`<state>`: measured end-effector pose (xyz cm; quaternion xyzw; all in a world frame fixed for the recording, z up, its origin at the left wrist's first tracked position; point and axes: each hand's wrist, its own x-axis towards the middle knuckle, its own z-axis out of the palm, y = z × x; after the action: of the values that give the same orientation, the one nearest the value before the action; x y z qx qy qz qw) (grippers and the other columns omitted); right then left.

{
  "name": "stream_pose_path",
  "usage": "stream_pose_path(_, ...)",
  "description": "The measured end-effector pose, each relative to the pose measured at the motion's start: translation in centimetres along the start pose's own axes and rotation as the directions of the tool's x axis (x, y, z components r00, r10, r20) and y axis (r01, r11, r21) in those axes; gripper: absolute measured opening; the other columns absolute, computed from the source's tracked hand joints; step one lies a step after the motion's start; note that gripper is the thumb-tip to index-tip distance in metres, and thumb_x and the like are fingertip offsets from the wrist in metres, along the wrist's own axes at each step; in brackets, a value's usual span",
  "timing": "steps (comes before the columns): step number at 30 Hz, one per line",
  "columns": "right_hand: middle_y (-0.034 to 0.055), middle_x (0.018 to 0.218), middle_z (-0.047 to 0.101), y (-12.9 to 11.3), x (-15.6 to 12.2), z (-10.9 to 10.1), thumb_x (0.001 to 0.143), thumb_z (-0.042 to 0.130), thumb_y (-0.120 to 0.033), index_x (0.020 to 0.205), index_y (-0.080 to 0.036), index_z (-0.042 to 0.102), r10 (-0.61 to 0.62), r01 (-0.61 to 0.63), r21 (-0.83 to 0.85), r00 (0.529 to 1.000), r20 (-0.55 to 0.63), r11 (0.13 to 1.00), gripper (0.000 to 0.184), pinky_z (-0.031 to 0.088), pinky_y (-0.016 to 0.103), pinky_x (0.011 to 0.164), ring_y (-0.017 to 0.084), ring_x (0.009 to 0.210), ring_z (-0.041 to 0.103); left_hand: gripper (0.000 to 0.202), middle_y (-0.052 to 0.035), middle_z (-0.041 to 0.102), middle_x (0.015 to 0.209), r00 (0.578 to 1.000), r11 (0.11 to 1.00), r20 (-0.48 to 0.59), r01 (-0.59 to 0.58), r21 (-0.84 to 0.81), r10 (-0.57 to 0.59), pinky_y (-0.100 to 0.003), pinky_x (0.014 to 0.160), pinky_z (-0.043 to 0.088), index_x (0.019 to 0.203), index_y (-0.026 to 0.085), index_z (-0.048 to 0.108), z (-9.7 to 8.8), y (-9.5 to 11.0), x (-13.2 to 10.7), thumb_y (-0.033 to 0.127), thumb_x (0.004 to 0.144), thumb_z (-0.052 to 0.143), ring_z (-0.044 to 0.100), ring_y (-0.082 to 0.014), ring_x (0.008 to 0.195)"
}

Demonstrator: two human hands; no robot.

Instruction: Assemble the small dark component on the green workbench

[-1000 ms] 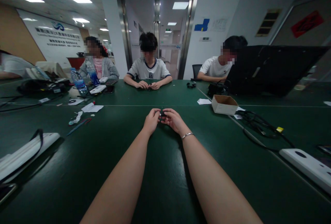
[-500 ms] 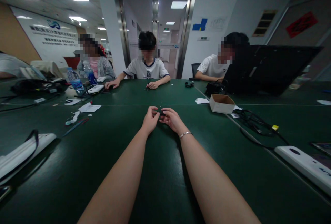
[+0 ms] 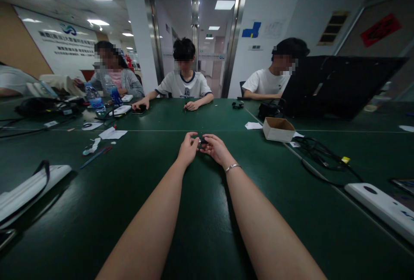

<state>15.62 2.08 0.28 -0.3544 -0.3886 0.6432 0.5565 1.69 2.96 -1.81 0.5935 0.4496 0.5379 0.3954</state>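
Both my forearms stretch out over the dark green table (image 3: 200, 211). My left hand (image 3: 187, 148) and my right hand (image 3: 216, 148) meet at the table's middle, fingers pinched together on a small dark object (image 3: 202, 141) between them. I cannot make out what the object is. A thin silver bracelet (image 3: 233, 167) sits on my right wrist.
A cardboard box (image 3: 278, 129), black cables (image 3: 320, 155) and an open laptop (image 3: 336, 86) lie at the right. White devices (image 3: 378, 204) (image 3: 29, 185) rest near both sides. Water bottles (image 3: 93, 98) and papers (image 3: 111, 134) lie at far left. Three people sit across the table.
My hands stay pinched together with small finger shifts. The person opposite has reached one hand out to a phone on their side.
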Motion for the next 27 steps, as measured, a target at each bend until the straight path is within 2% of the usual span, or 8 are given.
stream_pose_path(3, -0.0043, 0.060, 0.060, 0.2, 0.2, 0.0, 0.079, 0.077, -0.021, 0.088, -0.022, 0.050, -0.029, 0.030, 0.023, 0.998, -0.062, 0.999, 0.028, 0.061, 0.030, 0.056, 0.011, 0.047, 0.057, 0.028, -0.0018, 0.059, 0.085, 0.999, 0.999, -0.014, -0.040, 0.032, 0.041, -0.022, 0.063, 0.046, 0.115, 0.019, 0.053, 0.0, 0.3, -0.1, 0.023, 0.088, 0.055, 0.057, -0.0105, 0.067)
stream_pose_path(5, -0.0042, 0.057, 0.058, 0.3, 0.3, -0.1, 0.078, 0.080, -0.024, 0.082, -0.021, 0.048, -0.030, 0.031, 0.013, 0.998, -0.061, 0.999, 0.032, 0.060, 0.028, 0.056, 0.010, 0.045, 0.056, 0.030, -0.0032, 0.060, 0.090, 0.997, 0.997, -0.034, -0.061, 0.047, 0.063, -0.023, 0.067, 0.047, 0.114, 0.019, 0.055, -0.1, 0.6, -0.2, 0.019, 0.084, 0.059, 0.058, -0.0114, 0.072)
stream_pose_path(10, -0.0010, 0.055, 0.060, 0.2, 0.0, 0.0, 0.082, 0.076, -0.027, 0.072, -0.018, 0.052, -0.026, 0.026, -0.037, 1.000, 0.002, 0.999, 0.028, 0.060, 0.026, 0.057, 0.008, 0.043, 0.053, 0.041, -0.0046, 0.061, 0.096, 0.991, 0.991, -0.024, -0.128, 0.041, 0.130, -0.026, 0.075, 0.049, 0.113, 0.017, 0.057, -0.3, 1.7, -0.5, 0.005, 0.075, 0.060, 0.059, -0.0121, 0.078)
stream_pose_path(13, 0.0001, 0.056, 0.062, 0.0, -0.1, 0.1, 0.087, 0.070, -0.023, 0.072, -0.017, 0.055, -0.029, 0.029, -0.038, 1.000, 0.004, 0.999, 0.022, 0.060, 0.026, 0.057, 0.008, 0.044, 0.054, 0.042, -0.0054, 0.062, 0.098, 0.990, 0.990, -0.018, -0.143, 0.022, 0.143, -0.026, 0.077, 0.049, 0.113, 0.017, 0.059, -0.3, 1.7, -0.5, 0.004, 0.073, 0.060, 0.060, -0.0128, 0.081)
stream_pose_path(17, 0.0012, 0.057, 0.062, 0.0, -0.2, 0.1, 0.086, 0.071, -0.021, 0.070, -0.015, 0.057, -0.023, 0.023, -0.025, 1.000, 0.003, 0.999, 0.022, 0.060, 0.026, 0.058, 0.008, 0.044, 0.053, 0.036, -0.0043, 0.062, 0.095, 0.991, 0.992, -0.036, -0.127, 0.004, 0.127, -0.026, 0.075, 0.048, 0.110, 0.018, 0.060, -0.3, 1.1, -0.2, 0.011, 0.075, 0.064, 0.060, -0.0127, 0.078)
stream_pose_path(19, 0.0009, 0.057, 0.062, 0.0, -0.1, 0.1, 0.082, 0.075, -0.022, 0.069, -0.015, 0.056, -0.018, 0.019, -0.021, 1.000, 0.011, 1.000, 0.024, 0.061, 0.027, 0.059, 0.009, 0.044, 0.054, 0.031, -0.0021, 0.061, 0.085, 0.996, 0.997, -0.032, -0.078, -0.020, 0.078, -0.024, 0.069, 0.046, 0.110, 0.018, 0.060, -0.1, 0.8, 0.0, 0.018, 0.079, 0.064, 0.058, -0.0120, 0.071)
stream_pose_path(23, 0.0017, 0.057, 0.062, 0.1, 0.0, 0.0, 0.079, 0.077, -0.021, 0.068, -0.015, 0.057, -0.010, 0.010, -0.025, 1.000, 0.025, 1.000, 0.023, 0.060, 0.026, 0.057, 0.010, 0.046, 0.056, 0.025, 0.0025, 0.052, 0.062, 0.999, 0.999, 0.038, -0.012, -0.038, 0.014, -0.021, 0.056, 0.040, 0.110, 0.017, 0.058, 0.3, 0.3, 0.2, 0.031, 0.091, 0.051, 0.051, -0.0115, 0.057)
stream_pose_path(27, 0.0010, 0.056, 0.062, 0.2, 0.2, -0.1, 0.078, 0.074, -0.018, 0.067, -0.017, 0.055, -0.019, 0.019, 0.006, 1.000, 0.010, 1.000, 0.022, 0.060, 0.027, 0.057, 0.011, 0.047, 0.056, 0.027, 0.0025, 0.053, 0.067, 0.999, 0.999, 0.040, -0.018, -0.039, 0.020, -0.021, 0.056, 0.040, 0.112, 0.019, 0.058, 0.4, 0.1, 0.2, 0.032, 0.089, 0.054, 0.051, -0.0103, 0.058)
